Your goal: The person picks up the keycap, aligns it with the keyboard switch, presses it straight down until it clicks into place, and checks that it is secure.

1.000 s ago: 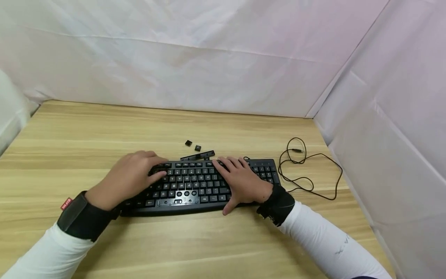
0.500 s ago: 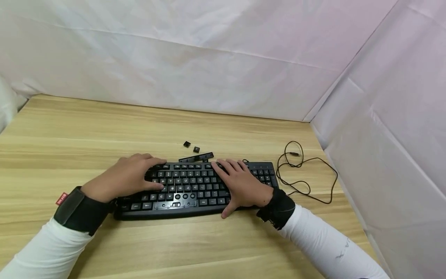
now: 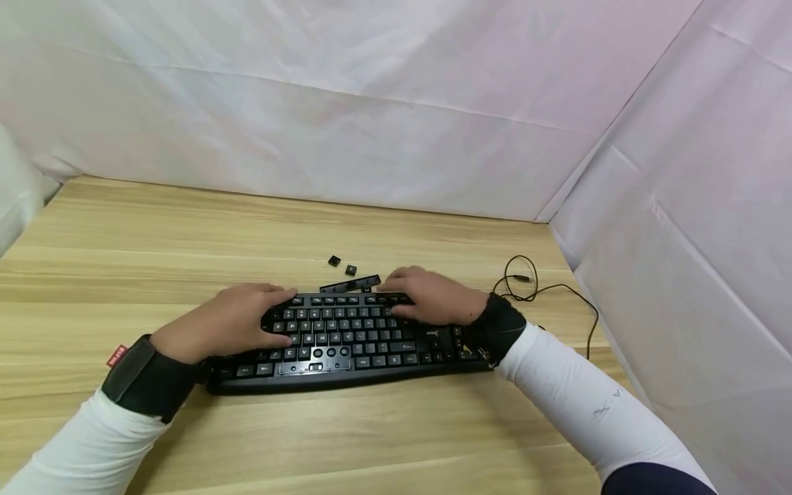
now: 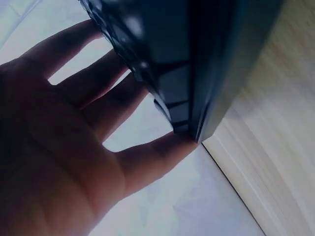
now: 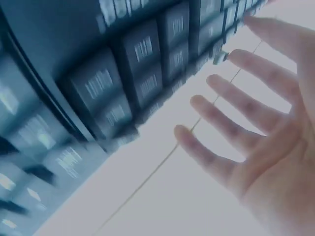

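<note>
Left fingers (image 4: 93, 77) at the keyboard (image 4: 167, 44), three tips out of left-wrist view

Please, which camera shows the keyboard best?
Head view: most of the keyboard shows, though the left hand and right hand partly cover it. Left wrist shows only a dark part; right wrist, only some blurred keys.

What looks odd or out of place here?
Two loose keys and a long black bar lie just beyond the keyboard, the bar at a slant. A bare patch shows among the keyboard's keys, so it looks partly taken apart.
</note>
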The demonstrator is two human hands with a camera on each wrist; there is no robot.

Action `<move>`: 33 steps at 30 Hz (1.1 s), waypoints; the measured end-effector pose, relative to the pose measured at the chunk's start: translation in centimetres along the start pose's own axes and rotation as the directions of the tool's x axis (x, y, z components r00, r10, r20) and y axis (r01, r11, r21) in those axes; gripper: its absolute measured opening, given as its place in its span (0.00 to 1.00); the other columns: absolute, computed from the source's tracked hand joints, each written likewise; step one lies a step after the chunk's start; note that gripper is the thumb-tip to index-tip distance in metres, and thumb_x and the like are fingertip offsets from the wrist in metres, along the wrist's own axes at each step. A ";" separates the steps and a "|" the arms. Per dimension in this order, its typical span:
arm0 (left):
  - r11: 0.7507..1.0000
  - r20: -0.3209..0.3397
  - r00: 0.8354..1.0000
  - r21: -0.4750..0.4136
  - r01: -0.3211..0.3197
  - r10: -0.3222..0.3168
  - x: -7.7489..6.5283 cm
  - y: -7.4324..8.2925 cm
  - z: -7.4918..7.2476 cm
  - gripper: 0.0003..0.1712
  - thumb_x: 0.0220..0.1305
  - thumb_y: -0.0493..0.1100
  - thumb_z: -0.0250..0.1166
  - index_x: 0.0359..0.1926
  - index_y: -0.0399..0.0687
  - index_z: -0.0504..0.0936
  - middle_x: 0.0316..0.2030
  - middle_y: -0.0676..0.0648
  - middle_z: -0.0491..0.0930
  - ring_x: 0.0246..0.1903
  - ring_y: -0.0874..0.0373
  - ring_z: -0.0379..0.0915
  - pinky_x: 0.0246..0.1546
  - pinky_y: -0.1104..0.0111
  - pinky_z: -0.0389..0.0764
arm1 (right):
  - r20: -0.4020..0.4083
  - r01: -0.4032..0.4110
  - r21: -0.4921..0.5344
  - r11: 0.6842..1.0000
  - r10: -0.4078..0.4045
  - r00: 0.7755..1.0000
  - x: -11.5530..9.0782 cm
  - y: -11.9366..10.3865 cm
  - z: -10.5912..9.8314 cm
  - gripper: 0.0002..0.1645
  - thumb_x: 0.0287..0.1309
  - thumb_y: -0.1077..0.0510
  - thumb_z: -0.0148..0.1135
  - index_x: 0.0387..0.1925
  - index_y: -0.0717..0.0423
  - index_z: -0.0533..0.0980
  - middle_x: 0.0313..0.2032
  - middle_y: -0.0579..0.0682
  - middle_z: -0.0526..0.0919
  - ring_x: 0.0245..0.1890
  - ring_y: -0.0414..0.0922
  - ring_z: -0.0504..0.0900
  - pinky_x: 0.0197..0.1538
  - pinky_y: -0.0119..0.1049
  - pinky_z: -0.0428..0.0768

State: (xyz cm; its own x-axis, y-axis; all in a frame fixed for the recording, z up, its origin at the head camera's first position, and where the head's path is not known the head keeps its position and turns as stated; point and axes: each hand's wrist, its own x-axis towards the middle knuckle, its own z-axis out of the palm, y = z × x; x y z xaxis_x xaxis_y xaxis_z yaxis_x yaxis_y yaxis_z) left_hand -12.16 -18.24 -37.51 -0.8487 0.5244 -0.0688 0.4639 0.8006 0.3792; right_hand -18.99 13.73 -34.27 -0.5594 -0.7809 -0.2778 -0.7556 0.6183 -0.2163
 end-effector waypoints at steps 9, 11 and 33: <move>0.999 0.051 0.997 0.018 0.051 -0.052 -1.9 1.4 -0.1 0.73 0.26 0.80 0.66 0.72 0.46 0.56 0.69 0.30 0.52 0.65 0.31 0.42 0.52 0.24 0.43 | -0.067 0.101 -0.076 0.992 -0.106 0.992 3.3 0.2 -1.6 0.16 0.60 0.59 0.60 0.50 0.54 0.79 0.44 0.51 0.83 0.43 0.42 0.77 0.46 0.40 0.79; 0.998 0.031 0.999 0.061 0.032 -0.034 -2.4 1.7 0.3 0.75 0.23 0.80 0.66 0.72 0.46 0.55 0.69 0.29 0.52 0.64 0.30 0.43 0.52 0.24 0.45 | -0.073 0.103 -0.049 0.994 -0.106 0.992 3.8 0.4 -1.4 0.12 0.60 0.58 0.60 0.45 0.54 0.80 0.40 0.49 0.84 0.39 0.40 0.78 0.43 0.39 0.80; 0.994 -0.041 0.999 0.112 -0.014 0.019 -2.6 2.1 1.0 0.77 0.17 0.79 0.69 0.70 0.44 0.59 0.64 0.29 0.60 0.60 0.30 0.53 0.52 0.28 0.56 | -0.027 -0.026 0.200 0.980 0.032 0.999 6.1 0.7 -1.0 0.04 0.56 0.57 0.64 0.34 0.51 0.82 0.31 0.44 0.83 0.29 0.35 0.77 0.38 0.35 0.79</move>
State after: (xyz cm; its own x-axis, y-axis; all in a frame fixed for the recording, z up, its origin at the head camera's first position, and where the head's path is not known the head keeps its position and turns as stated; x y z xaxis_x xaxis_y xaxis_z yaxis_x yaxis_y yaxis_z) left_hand -8.69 -17.63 -37.47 -0.8494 0.5272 -0.0233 0.5016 0.8203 0.2749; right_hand -23.26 9.32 -35.14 -0.5921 -0.7630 -0.2593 -0.6576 0.6435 -0.3917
